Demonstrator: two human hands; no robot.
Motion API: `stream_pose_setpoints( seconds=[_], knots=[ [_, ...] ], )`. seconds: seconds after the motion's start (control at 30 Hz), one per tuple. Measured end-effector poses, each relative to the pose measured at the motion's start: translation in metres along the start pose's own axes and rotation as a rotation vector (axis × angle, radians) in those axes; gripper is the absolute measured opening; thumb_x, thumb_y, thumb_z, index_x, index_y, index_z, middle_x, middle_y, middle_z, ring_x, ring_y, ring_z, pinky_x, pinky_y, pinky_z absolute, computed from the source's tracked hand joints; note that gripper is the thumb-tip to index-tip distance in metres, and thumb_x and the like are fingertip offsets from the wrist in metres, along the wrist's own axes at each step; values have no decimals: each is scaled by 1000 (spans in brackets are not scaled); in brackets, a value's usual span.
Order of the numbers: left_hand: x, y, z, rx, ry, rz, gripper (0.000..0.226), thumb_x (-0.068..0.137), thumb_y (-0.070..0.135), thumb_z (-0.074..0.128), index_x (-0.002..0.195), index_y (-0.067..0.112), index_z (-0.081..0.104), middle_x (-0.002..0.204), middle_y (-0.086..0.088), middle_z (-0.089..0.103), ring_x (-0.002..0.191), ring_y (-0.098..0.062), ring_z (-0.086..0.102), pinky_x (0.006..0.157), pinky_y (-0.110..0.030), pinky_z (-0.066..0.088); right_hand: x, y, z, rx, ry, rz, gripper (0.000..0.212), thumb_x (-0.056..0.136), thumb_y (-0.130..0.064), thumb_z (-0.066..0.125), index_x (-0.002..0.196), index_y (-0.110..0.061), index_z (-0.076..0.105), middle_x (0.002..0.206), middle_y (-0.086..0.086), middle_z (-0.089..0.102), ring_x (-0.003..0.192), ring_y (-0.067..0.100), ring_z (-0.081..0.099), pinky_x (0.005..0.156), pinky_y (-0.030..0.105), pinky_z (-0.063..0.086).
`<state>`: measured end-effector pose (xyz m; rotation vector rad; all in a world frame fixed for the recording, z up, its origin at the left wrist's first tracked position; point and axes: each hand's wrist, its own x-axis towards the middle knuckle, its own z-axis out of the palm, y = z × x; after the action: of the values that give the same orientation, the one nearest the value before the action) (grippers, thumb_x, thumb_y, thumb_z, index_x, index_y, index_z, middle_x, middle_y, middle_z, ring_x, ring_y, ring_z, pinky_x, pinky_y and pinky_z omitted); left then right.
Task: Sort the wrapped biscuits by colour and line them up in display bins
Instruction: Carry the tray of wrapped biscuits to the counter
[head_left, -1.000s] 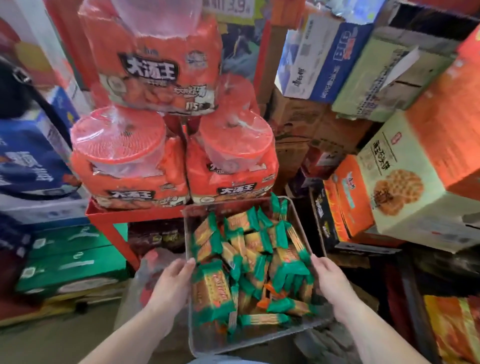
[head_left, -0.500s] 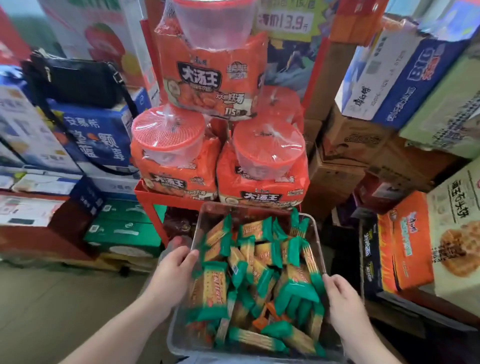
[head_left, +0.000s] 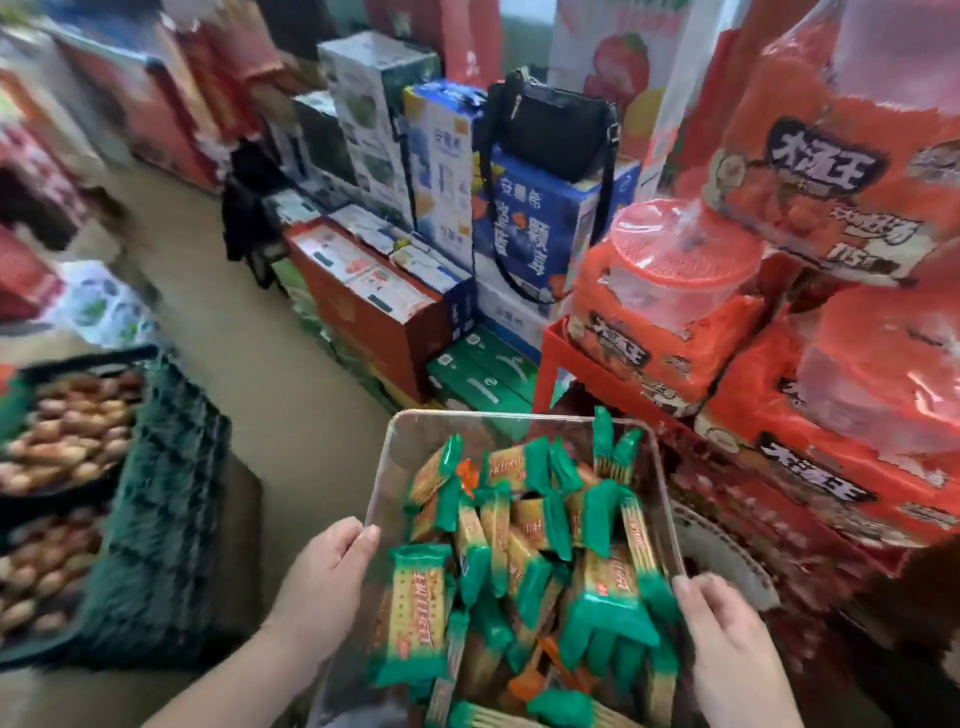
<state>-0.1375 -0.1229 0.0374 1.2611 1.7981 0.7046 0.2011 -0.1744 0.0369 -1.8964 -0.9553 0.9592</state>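
A clear plastic bin (head_left: 415, 431) is held low in front of me, filled with several green-wrapped biscuits (head_left: 418, 613) and a few orange-wrapped ones (head_left: 524, 686) mixed in. My left hand (head_left: 322, 587) grips the bin's left wall, thumb over the rim. My right hand (head_left: 727, 639) grips the right wall the same way. The bin's near end is cut off by the frame's bottom edge.
Stacked orange noodle packs (head_left: 810, 208) on a red stand (head_left: 561, 348) crowd the right. Boxed drinks (head_left: 530, 228) with a black bag (head_left: 550, 130) on top stand behind. A dark crate of nuts (head_left: 62, 441) sits at the left, with bare floor (head_left: 270, 364) between.
The view has swung left, so the noodle packs moved to the right and the nut crate and floor came into sight. Both hands keep hold of the bin.
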Motion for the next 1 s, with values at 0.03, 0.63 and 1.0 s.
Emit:
stream_pose_setpoints(
  seconds=[0.03,0.63,1.0],
  knots=[
    [3,-7,-10,-10,26,-18,41,105,28,50,68,12,44,53,5,45,53,-12,41,57,-38,30,8,-13,12,-24,-33,-27,29,98,-20,63,76,-1,59,65,15,53,59,16,47,54,20,35],
    [226,-82,-276,29,325,-54,42,103,27,51,67,8,40,58,-7,42,54,-13,44,51,-26,29,130,-199,361,-90,-363,-189,35,98,-30,60,68,-13,53,57,6,46,56,20,44,55,30,29],
    [363,-114,-362,29,434,-165,42,102,27,51,64,11,46,61,1,53,57,-13,50,54,-32,37,226,-293,530,-202,-492,-201,38,98,-36,63,69,-13,54,56,9,51,52,24,47,56,32,33]
  ],
)
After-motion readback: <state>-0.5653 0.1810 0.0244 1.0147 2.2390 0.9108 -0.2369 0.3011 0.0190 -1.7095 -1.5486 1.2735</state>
